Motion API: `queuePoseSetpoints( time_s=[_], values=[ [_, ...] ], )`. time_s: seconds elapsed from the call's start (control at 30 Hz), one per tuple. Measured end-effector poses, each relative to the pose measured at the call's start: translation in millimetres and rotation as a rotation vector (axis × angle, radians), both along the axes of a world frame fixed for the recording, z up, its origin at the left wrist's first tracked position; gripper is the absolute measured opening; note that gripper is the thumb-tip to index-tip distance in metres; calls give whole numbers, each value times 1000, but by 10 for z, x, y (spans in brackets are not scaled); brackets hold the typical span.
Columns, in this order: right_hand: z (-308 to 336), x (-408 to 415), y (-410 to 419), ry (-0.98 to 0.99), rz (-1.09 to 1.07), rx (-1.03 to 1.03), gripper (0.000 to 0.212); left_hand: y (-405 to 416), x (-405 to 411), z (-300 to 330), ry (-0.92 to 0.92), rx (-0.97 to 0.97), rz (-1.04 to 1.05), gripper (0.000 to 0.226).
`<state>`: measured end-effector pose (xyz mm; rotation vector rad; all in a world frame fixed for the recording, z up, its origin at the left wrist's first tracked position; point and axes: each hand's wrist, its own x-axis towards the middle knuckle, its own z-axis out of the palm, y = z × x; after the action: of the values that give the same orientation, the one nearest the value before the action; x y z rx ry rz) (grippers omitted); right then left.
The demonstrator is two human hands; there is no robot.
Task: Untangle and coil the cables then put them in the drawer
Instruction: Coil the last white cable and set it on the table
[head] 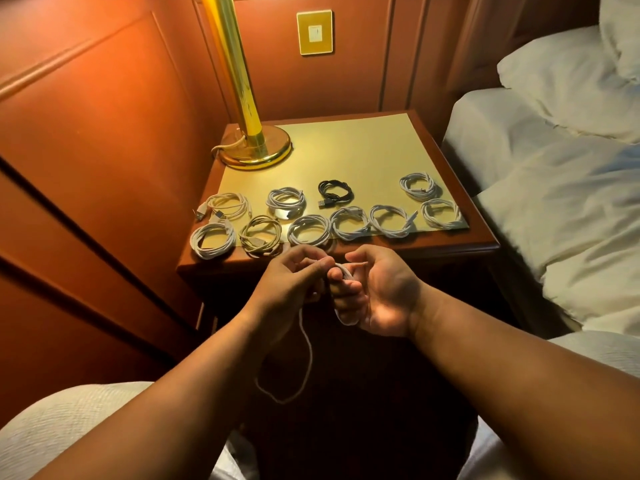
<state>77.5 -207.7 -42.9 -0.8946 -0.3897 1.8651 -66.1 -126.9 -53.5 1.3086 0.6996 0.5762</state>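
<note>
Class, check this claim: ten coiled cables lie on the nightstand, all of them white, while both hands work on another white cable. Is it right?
Not quite. The head view shows one coil is black; the rest are white or cream. Both the left hand and right hand do hold the white cable.

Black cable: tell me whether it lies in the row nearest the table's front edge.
No, the black cable lies coiled in the back row, behind the white coils along the front edge.
</note>
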Motion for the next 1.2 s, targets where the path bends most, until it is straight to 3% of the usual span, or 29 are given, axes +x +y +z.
queuePoseSetpoints(
  time_s=[0.1, 0.2, 0.27, 0.33, 0.43, 0.53, 0.6, 0.73, 0.8, 0.93, 0.97, 1.03, 1.07, 1.2],
  values=[
    [24, 9, -12, 107, -110, 43, 40, -85, 88, -50, -45, -168, 58, 8],
    [68, 25, 8, 288, -309, 53, 36, -173, 131, -84, 36, -196, 56, 17],
    [89, 42, 46, 366, -423, 83, 33, -257, 146, -77, 109, -209, 2, 19],
    [81, 37, 80, 316, -496, 138, 32, -319, 148, -39, 174, -273, -122, 20],
    [63, 23, 76, -91, -467, 276, 32, -310, 106, 14, 275, -380, -350, 22],
    [47, 31, 56, -1064, -251, 409, 27, -305, 65, 21, 340, -348, -463, 20],
    [5, 22, 76, -1481, -60, 431, 21, -316, 87, 39, 425, -254, -393, 22],
    [-76, -24, 63, -1688, 217, 367, 26, -218, 106, 66, 795, 452, -334, 8],
    [-98, -16, 65, -1768, 201, 384, 34, -162, 77, 62, 786, 649, -303, 12],
    [-38, -10, 35, -1771, 147, 383, 43, -31, -9, 77, 619, 869, -193, 14],
    [-15, -39, 40, -1658, 109, 332, 40, 11, -24, 66, 591, 907, -169, 13],
    [8, -55, 58, -1388, 71, 229, 27, 66, -41, 65, 504, 890, -127, 9],
    [45, -55, 68, -1123, 33, 116, 26, 73, -46, 70, 447, 833, -123, 11],
    [75, 29, 60, -415, 43, 53, 43, 55, -7, 108, 239, 528, -139, 21]
  ],
)
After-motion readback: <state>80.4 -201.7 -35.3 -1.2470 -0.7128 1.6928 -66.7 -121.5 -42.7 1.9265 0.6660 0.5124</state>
